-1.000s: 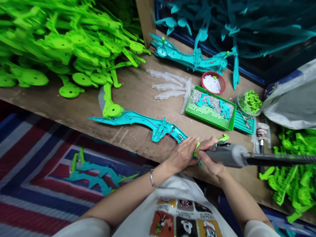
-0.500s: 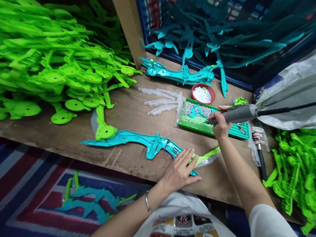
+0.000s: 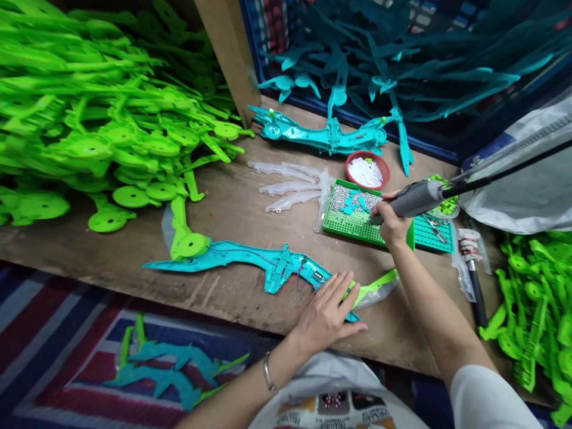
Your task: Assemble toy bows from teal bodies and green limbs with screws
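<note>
The left hand [image 3: 324, 310] lies palm down, fingers outstretched and close together, on the right end of the blue toy bow [image 3: 241, 252], which rests along the front of the table [image 3: 236, 304]. The right arm stretches farther forward, its hand [image 3: 394, 225] curled around a grey electric screwdriver [image 3: 417, 199], the tip pointing left over the green tray [image 3: 353, 225]; whether it touches anything there I cannot tell.

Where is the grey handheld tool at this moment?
In the head view, right of centre: the grey handheld tool is in the person's right hand, its tip above the green tray.
</note>
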`<state>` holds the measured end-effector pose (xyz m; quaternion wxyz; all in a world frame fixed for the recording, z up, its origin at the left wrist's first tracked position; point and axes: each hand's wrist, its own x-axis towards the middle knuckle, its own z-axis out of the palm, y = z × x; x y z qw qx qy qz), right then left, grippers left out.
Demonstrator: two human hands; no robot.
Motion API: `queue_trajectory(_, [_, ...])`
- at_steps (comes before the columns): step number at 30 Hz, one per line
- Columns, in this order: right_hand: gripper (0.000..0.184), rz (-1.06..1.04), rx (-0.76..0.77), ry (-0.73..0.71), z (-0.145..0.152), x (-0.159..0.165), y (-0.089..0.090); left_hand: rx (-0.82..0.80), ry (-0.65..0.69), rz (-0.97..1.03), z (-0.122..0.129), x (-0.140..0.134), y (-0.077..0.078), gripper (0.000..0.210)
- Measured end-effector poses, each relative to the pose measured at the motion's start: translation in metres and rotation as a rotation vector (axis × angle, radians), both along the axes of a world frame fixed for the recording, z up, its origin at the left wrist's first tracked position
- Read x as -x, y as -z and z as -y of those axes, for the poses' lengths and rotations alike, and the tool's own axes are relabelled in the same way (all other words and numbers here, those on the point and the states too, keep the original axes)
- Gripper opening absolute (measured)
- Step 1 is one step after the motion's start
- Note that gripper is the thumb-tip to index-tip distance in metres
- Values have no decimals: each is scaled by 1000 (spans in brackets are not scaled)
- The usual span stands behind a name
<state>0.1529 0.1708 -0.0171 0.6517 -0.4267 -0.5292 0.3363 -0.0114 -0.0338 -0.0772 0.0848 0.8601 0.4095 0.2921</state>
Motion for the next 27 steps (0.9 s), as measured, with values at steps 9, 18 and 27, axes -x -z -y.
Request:
queue_trajectory(9, [18, -53, -46, -10, 45, -12, -45, 44, 15, -64, 5, -22, -25, 93])
queue_trajectory(18, [19, -72, 90, -127, 149, -45, -40, 55, 17, -129, 4, -35, -10, 71])
queue_trajectory(27, [19, -42, 138, -165, 153, -46, -18, 35, 13, -101, 2, -33, -12, 73])
